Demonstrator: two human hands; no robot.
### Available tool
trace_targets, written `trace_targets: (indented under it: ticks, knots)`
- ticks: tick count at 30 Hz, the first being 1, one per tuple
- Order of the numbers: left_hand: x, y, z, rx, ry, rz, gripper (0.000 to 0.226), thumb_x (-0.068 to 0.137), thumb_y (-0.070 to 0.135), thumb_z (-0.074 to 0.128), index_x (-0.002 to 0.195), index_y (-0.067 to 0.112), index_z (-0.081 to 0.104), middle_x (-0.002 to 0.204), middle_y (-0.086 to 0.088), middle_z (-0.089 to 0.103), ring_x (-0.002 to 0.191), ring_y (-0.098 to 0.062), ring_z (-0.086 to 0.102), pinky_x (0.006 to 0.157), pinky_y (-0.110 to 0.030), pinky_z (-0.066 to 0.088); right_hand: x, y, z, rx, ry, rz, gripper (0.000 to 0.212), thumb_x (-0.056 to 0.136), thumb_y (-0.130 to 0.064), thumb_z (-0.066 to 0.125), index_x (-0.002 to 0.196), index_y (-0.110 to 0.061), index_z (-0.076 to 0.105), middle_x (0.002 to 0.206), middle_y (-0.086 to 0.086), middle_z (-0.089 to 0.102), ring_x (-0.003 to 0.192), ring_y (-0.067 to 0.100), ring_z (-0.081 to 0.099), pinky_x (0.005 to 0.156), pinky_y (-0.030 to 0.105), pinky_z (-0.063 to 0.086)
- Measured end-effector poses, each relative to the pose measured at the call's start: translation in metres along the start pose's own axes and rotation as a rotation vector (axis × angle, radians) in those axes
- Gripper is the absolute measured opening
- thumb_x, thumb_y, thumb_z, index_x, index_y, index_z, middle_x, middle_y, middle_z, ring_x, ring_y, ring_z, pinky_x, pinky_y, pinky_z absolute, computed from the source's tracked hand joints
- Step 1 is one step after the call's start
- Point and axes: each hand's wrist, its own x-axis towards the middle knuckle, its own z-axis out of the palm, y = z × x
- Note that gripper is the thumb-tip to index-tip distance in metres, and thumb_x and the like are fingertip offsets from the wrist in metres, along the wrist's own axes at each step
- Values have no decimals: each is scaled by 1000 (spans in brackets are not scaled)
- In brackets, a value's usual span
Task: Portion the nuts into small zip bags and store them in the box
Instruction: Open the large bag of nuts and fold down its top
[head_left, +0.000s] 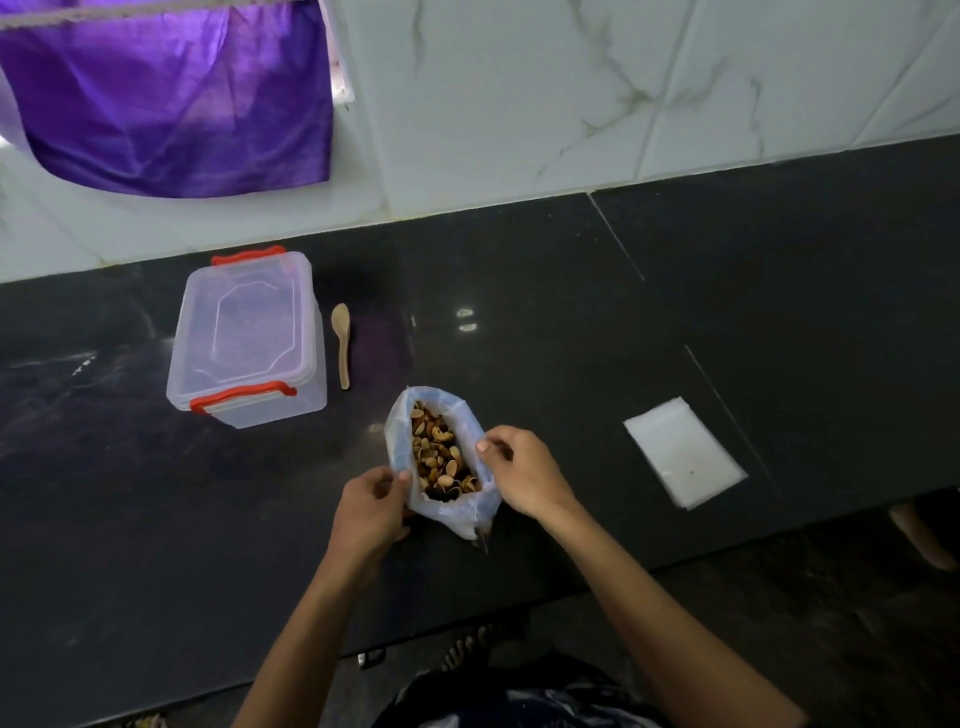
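Nuts (441, 457) fill a pale plastic bag (470, 512) that stands open near the front edge of the dark table (571, 312). Left hand (371, 506) pinches the bag's rim on one side, and right hand (524, 470) pinches the rim opposite, the mouth spread between them. Farther back, toward the table's left end, sits a clear box (247, 340) with red latches, lid on. A wooden spoon (342, 345) lies just beside the box. A stack of small zip bags (684, 460) lies flat near the front edge, well apart from the hands.
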Motion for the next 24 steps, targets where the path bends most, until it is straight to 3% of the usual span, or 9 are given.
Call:
trace_targets:
  ticks: [9,14,18,21,24]
  knots:
    - [-2,20,56,-60,-172,79,16,98,22,47,106,19,60,102,-2,67,95,-17,64,71,-29,50,-20,29,-61,84,234,6,16,98,-24,46,99,-21,62,89,-7,61,84,5,58,74,21,47]
    - [6,30,92,90,-221,119,22,99,26,45,111,15,60,97,0,65,87,-14,62,71,-28,50,-13,52,-82,2,288,97,25,99,-24,41,109,-14,63,98,-2,62,92,10,56,79,23,43]
    - [10,24,90,154,-168,155,23,100,31,43,111,18,57,93,8,60,87,-8,58,78,-30,49,-9,60,-84,-68,340,90,27,100,-29,39,96,-18,63,83,-5,60,80,10,55,62,21,40]
    - [11,20,73,192,-101,171,31,98,33,44,123,17,54,109,1,61,102,-14,58,88,-34,49,-7,48,-85,-113,444,43,26,99,-29,41,113,-21,62,102,-6,57,87,5,50,72,21,38]
    - [14,23,52,200,70,264,33,98,31,46,125,15,55,117,-2,61,106,-14,58,89,-31,48,1,25,-84,-159,472,-70,24,98,-26,43,117,-22,59,106,-9,51,92,3,47,76,20,38]
